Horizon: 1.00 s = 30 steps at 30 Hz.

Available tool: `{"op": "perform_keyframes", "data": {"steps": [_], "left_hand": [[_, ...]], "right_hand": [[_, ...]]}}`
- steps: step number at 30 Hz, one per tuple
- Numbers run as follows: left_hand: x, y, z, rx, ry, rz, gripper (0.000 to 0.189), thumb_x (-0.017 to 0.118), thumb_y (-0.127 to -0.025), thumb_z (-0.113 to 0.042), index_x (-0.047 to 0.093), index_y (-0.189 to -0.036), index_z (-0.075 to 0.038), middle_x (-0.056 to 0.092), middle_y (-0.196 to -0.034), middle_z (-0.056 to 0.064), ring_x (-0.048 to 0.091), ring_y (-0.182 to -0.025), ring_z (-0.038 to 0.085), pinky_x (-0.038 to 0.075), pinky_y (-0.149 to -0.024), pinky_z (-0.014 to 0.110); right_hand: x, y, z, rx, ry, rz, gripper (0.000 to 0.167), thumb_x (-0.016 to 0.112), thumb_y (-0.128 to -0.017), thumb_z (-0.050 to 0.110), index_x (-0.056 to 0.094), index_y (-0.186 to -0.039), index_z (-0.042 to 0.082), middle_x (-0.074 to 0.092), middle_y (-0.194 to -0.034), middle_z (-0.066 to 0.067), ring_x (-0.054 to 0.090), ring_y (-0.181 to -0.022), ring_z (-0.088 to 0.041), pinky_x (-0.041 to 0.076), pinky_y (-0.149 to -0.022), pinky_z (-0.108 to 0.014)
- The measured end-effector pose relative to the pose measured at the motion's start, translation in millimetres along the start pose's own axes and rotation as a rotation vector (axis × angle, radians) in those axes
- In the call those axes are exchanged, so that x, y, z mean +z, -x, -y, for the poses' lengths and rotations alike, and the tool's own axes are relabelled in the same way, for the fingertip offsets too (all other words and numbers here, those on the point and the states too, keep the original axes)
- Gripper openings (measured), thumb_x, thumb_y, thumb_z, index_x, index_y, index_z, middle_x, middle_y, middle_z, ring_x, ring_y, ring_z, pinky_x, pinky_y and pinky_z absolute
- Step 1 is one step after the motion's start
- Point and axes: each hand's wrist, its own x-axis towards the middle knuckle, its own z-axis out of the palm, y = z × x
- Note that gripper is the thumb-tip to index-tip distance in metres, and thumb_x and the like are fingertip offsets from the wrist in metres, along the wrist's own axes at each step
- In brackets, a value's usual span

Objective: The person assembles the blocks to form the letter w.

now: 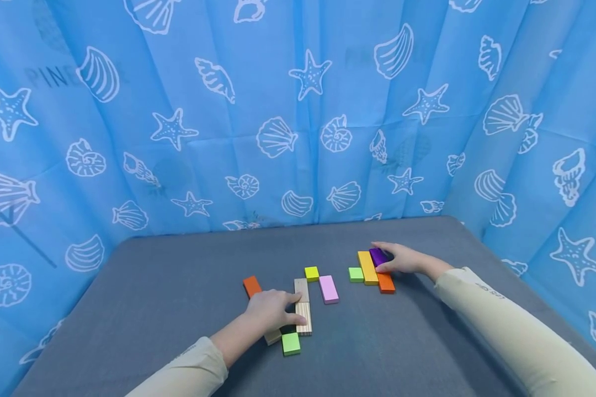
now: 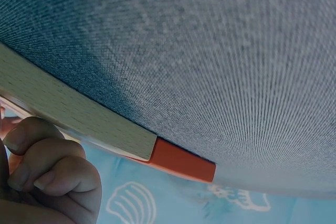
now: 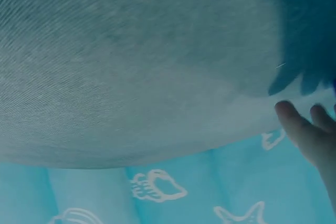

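My left hand (image 1: 272,310) reaches over a cluster of blocks. Its index fingertip is at a pale wooden block (image 1: 301,286), while its thumb lies over a second wooden block (image 1: 305,326) in line with it. The left wrist view shows curled fingers (image 2: 63,166) beside another wooden block (image 2: 79,106) and an orange block (image 2: 184,162); whether they grip a block I cannot tell. A black block (image 1: 288,329) is partly hidden below the thumb. My right hand (image 1: 399,259) pinches a purple block (image 1: 376,255) between thumb and fingers, against a yellow-orange block (image 1: 367,268) and an orange block (image 1: 386,284).
A light green block (image 1: 291,344) lies by the near end of the left cluster. Between the hands are a yellow block (image 1: 311,273) and a pink block (image 1: 329,289). Another green block (image 1: 356,274) adjoins the right group. A blue shell-patterned curtain (image 1: 278,110) surrounds the grey tabletop (image 1: 179,286).
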Motion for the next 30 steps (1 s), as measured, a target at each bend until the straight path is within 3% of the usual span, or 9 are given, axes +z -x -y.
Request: {"op": "perform_keyframes", "data": {"steps": [7, 17, 25, 30], "left_hand": [[0.0, 0.2, -0.3, 0.004, 0.008, -0.003, 0.068, 0.068, -0.079, -0.062, 0.058, -0.138, -0.029, 0.063, -0.129, 0.005, 0.062, -0.106, 0.021, 0.043, -0.059, 0.030], [-0.5, 0.3, -0.4, -0.003, 0.002, 0.000, 0.068, 0.068, -0.079, -0.062, 0.057, -0.138, -0.029, 0.063, -0.129, 0.005, 0.062, -0.103, 0.020, 0.042, -0.058, 0.029], [0.1, -0.5, -0.2, -0.001, 0.000, 0.003, 0.068, 0.067, -0.079, -0.062, 0.057, -0.138, -0.029, 0.062, -0.129, 0.006, 0.061, -0.106, 0.021, 0.044, -0.061, 0.031], [0.7, -0.4, 1.3, -0.004, -0.001, -0.005, 0.068, 0.067, -0.079, -0.062, 0.057, -0.138, -0.030, 0.062, -0.129, 0.006, 0.062, -0.105, 0.021, 0.044, -0.060, 0.030]], "right_hand": [[-6.8, -0.2, -10.4, 0.054, -0.005, 0.013, 0.072, 0.067, -0.092, 0.028, 0.034, -0.149, -0.001, 0.031, -0.146, -0.035, 0.035, -0.125, -0.050, 0.032, -0.099, -0.063], [-10.1, -8.5, -9.7, 0.072, -0.021, 0.045, 0.074, 0.068, -0.091, 0.024, 0.030, -0.150, 0.000, 0.026, -0.148, -0.035, 0.028, -0.130, -0.052, 0.025, -0.103, -0.065], [-11.1, -6.9, -10.6, 0.069, 0.018, -0.057, 0.073, 0.075, -0.086, 0.024, 0.039, -0.140, -0.009, 0.038, -0.130, -0.033, 0.043, -0.110, -0.042, 0.039, -0.097, -0.057], [-9.6, -5.6, -10.3, 0.023, -0.079, -0.133, 0.056, 0.073, -0.087, 0.012, 0.045, -0.131, -0.009, 0.045, -0.124, -0.033, 0.049, -0.102, -0.039, 0.049, -0.085, -0.046]]}}
